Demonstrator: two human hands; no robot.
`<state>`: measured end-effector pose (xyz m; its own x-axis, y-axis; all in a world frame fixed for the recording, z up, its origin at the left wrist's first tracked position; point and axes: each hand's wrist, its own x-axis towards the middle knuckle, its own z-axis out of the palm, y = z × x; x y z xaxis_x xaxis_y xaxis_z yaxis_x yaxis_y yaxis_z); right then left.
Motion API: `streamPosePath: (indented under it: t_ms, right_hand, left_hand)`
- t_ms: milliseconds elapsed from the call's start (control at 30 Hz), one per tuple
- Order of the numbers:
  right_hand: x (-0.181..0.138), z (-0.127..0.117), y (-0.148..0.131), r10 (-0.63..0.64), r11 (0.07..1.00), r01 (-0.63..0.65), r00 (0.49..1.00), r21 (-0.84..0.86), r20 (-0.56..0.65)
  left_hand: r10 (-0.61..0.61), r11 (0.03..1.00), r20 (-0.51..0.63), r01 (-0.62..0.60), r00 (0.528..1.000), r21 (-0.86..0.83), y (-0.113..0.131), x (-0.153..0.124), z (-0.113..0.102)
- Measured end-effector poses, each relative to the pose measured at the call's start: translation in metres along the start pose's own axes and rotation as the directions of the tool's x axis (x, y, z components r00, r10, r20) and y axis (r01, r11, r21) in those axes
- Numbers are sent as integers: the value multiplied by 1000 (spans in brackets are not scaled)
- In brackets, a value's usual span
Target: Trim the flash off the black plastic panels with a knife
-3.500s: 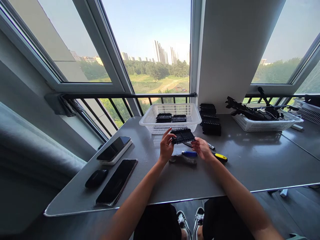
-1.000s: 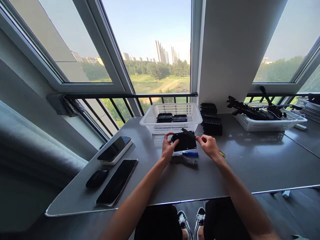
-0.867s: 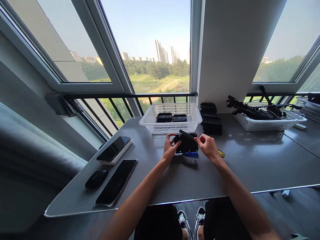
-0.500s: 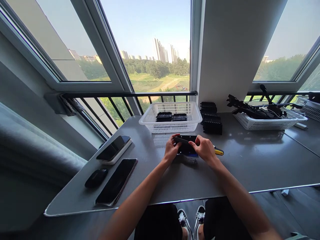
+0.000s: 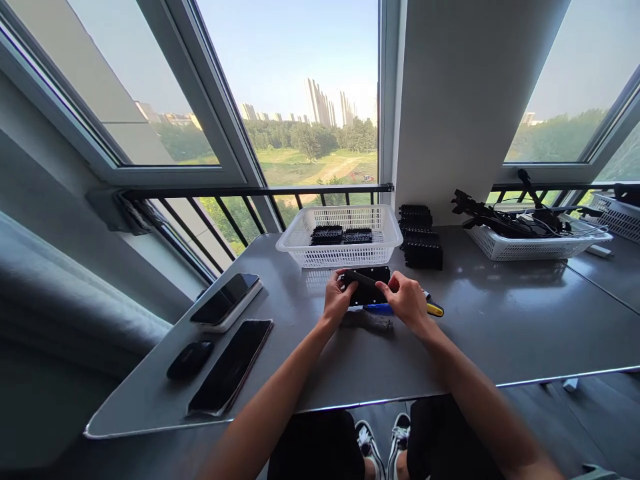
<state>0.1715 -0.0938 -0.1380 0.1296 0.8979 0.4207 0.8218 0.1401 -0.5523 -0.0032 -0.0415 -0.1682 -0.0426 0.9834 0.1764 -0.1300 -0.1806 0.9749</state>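
A flat black plate [image 5: 369,295] with small light holes along its edges is held up over the table between both hands. My left hand [image 5: 338,297] is closed on its left end, thumb across the near face. At the plate's right side my right hand [image 5: 407,299] is closed, thumb and fingers pinching. A narrow black strip slants across the plate between the two thumbs; I cannot tell whether it is a separate piece. Below lies a blue tool [image 5: 379,309], partly hidden, and a yellow-and-black handle [image 5: 435,309] shows beyond the right hand. A dark crumpled piece [image 5: 367,321] lies nearer me.
A white basket [image 5: 345,259] with black ribbed parts stands behind my hands. Right of it are stacked black parts [image 5: 423,250]. Another white basket [image 5: 545,248] holds black gear and cables. Two phones [image 5: 233,367] [image 5: 227,301] and a black mouse [image 5: 190,360] lie left.
Both hands and the plate have shifted slightly left, and the plate's face shows more. More of the blue tool beneath is visible. The grip of both hands looks unchanged.
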Motion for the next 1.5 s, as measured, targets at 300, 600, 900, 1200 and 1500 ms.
streamPosePath:
  t_ms: [300,600,900,1200,1500]
  right_hand:
    - [8,-7,13,96,995,-97,991,-8,-95]
    - [1,6,2,-2,1000,2,1000,-16,21]
    - [8,-8,12,55,997,-50,995,64,-83]
    - [6,-3,9,33,999,-33,997,-5,-75]
    - [1,2,1,-13,999,13,1000,37,-13]
  left_hand:
    - [8,1000,-42,-8,999,-14,2,4,-6]
    - [1,1000,2,-1,1000,0,0,-3,4]
    - [10,1000,-49,-10,999,-4,3,1,-5]
    - [15,1000,-26,-15,1000,-7,2,-1,-1]
    - [15,1000,-14,-15,1000,11,1,-3,2]
